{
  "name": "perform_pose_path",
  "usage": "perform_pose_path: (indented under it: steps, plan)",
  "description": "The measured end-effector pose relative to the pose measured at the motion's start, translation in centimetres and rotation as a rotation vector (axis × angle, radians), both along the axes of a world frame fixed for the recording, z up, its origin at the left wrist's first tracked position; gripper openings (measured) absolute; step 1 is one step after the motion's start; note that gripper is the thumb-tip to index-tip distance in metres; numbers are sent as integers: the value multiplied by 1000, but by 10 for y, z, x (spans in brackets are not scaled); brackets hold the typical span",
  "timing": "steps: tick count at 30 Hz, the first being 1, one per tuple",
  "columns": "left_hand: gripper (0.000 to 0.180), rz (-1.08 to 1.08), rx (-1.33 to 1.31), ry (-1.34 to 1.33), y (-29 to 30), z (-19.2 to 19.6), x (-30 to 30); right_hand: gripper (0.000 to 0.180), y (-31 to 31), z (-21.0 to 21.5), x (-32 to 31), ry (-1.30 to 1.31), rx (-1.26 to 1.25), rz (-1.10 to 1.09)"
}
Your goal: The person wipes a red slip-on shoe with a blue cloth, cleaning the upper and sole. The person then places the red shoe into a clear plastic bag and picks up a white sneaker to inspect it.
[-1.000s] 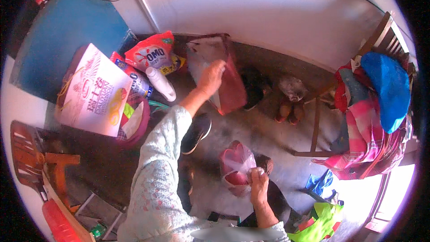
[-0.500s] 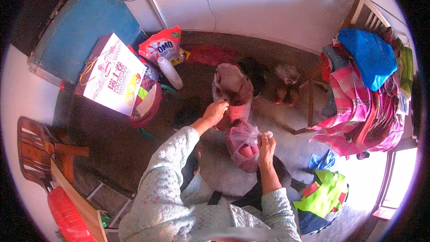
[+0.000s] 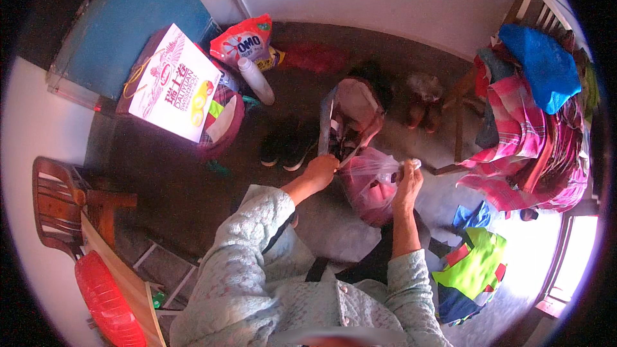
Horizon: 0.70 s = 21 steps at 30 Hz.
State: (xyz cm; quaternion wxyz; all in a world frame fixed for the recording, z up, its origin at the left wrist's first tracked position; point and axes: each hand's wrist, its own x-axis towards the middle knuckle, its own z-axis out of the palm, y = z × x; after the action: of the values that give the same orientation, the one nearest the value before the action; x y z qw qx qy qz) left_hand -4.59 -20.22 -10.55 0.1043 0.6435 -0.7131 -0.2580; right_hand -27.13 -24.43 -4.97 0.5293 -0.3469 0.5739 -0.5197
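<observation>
My left hand (image 3: 320, 173) is closed on the near rim of an open bag (image 3: 364, 104) with a pale pinkish lining. Dark shoes with light laces (image 3: 344, 141) show inside it, partly hidden by the rim. Gathered in my closed right hand (image 3: 407, 187) is the top of a thin pink see-through plastic bag (image 3: 371, 193), with something pink inside that I cannot make out. The plastic bag hangs against the near side of the open bag. On the floor left of the open bag stands a pair of black shoes (image 3: 283, 151) with white soles.
A white printed carton (image 3: 173, 87), a red detergent bag (image 3: 241, 42) and a white bottle (image 3: 256, 81) stand at the back left. Clothes cover a chair (image 3: 524, 128) on the right. A yellow-green garment (image 3: 474, 263) lies near right; brown shoes (image 3: 422, 115) sit farther back.
The view has shifted, so the scene sits differently in the picture. The open bag's mouth has spread wider, showing more of the shoes inside. Both hands keep their holds.
</observation>
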Motion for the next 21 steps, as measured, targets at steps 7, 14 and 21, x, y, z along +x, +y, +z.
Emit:
perform_pose_path:
  steps: [7, 14, 21]
  plan:
    - [6, -28, 56, 158, 66, -9, -10, 29, -6, 12, -14, -47, -127, -156]
    - [20, -103, 142, 46, 76, 1, -14, 28, -5, 7, -14, 7, -192, -150]
    - [50, -130, 211, -120, 67, 31, -17, 25, -14, -2, -12, 10, -155, -191]
